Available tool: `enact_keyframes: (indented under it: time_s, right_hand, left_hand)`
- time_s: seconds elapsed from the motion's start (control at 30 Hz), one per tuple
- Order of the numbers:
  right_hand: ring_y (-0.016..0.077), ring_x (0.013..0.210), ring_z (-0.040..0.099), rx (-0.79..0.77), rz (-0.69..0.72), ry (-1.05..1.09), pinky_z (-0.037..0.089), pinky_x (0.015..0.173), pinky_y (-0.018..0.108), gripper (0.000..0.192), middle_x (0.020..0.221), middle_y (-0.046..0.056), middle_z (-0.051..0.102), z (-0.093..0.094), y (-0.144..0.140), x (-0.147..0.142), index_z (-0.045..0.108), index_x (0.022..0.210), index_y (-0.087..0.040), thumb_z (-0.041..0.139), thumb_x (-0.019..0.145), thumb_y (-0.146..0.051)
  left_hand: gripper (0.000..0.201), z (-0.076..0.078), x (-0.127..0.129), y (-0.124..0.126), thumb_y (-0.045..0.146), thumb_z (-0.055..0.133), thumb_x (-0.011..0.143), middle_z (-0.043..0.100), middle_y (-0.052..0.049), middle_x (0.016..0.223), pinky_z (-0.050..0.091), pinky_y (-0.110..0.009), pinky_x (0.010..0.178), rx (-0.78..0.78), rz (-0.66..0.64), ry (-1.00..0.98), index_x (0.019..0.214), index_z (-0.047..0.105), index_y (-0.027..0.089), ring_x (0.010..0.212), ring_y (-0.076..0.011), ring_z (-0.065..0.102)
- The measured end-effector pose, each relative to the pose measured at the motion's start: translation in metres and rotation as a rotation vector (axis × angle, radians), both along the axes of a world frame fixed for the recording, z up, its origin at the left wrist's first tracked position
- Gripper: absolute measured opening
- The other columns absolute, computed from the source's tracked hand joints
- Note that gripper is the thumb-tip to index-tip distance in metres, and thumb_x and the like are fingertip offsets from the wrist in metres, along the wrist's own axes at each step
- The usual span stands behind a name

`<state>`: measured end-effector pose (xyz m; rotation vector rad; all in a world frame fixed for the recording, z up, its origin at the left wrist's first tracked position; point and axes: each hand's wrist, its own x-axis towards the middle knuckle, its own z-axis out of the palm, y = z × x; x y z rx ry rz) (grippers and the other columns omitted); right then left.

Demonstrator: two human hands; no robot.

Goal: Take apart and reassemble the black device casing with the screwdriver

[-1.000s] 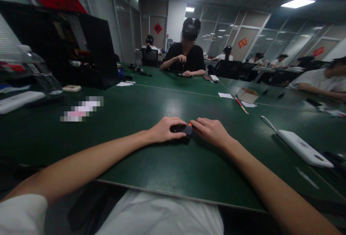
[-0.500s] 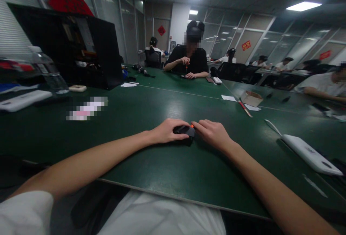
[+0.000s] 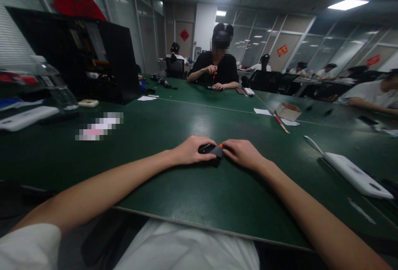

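Item: small dark object (image 3: pixel 214 150), grey-black, blocky, smooth-faced, over the near part of the tabletop (image 3: pixel 174 191), between both hands.
Left hand (image 3: pixel 191 150): thumb and fingers clamped on the object's sides.
Orange piece (image 3: pixel 221 145): bright (exact shape too small to tell), at the object's right end.
Right hand (image 3: pixel 244 153): fingertips bunched beside the orange piece; grip cannot be told.
Tabletop: green, smooth, softly glossy.
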<state>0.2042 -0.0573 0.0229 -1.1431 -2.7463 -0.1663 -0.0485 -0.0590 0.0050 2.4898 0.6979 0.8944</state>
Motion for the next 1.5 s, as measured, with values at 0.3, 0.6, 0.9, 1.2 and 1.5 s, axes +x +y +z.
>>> enact_keyframes:
  time_s: [0.3,0.6,0.9,1.2,1.5]
  right_hand:
    - [0.0229,0.076,0.066,0.035,-0.177,-0.089,0.041,0.06,0.029,0.027,0.092,0.011,0.071,0.012,0.006,0.028,0.07,0.098,-0.019,0.052,0.093,-0.039]
    - [0.0261,0.087,0.066,0.063,-0.187,-0.057,0.046,0.067,0.033,0.039,0.101,0.013,0.07,0.019,-0.002,0.021,0.069,0.103,-0.018,0.045,0.097,-0.048]
    - [0.0308,0.108,0.063,-0.165,0.043,0.241,0.05,0.091,0.045,0.091,0.125,0.018,0.063,0.002,-0.031,-0.016,0.03,0.147,-0.017,0.066,0.078,-0.064]
    - [0.0247,0.098,0.064,-0.169,0.091,0.387,0.051,0.087,0.04,0.045,0.116,0.012,0.065,-0.003,-0.032,-0.023,0.049,0.126,-0.02,0.064,0.088,-0.038]
    - [0.0215,0.085,0.062,-0.23,-0.027,0.745,0.053,0.079,0.039,0.028,0.104,0.007,0.065,0.005,-0.028,-0.017,0.062,0.111,-0.022,0.064,0.088,-0.038]
  left_hand:
    - [0.045,0.004,0.001,0.001,0.048,0.067,0.083,0.069,-0.013,0.116,0.046,-0.034,0.092,0.01,-0.02,0.003,0.113,0.067,0.015,0.105,-0.0243,0.064]
    - [0.04,0.009,0.001,0.0,0.048,0.063,0.086,0.072,-0.008,0.104,0.047,-0.031,0.082,-0.204,0.109,-0.188,0.11,0.069,0.016,0.092,-0.0208,0.065]
    - [0.051,0.007,-0.001,0.017,0.058,0.051,0.09,0.064,-0.005,0.081,0.042,-0.023,0.057,-0.472,0.126,-0.64,0.106,0.066,0.012,0.061,-0.0105,0.057]
    - [0.051,-0.004,-0.003,0.03,0.054,0.039,0.095,0.062,-0.006,0.081,0.035,-0.021,0.046,-0.82,0.18,-0.811,0.109,0.063,0.01,0.054,-0.0096,0.054]
    - [0.045,0.001,-0.001,0.025,0.051,0.05,0.093,0.062,-0.006,0.093,0.039,-0.019,0.051,-0.932,0.117,-0.819,0.115,0.062,0.015,0.063,-0.0087,0.055]
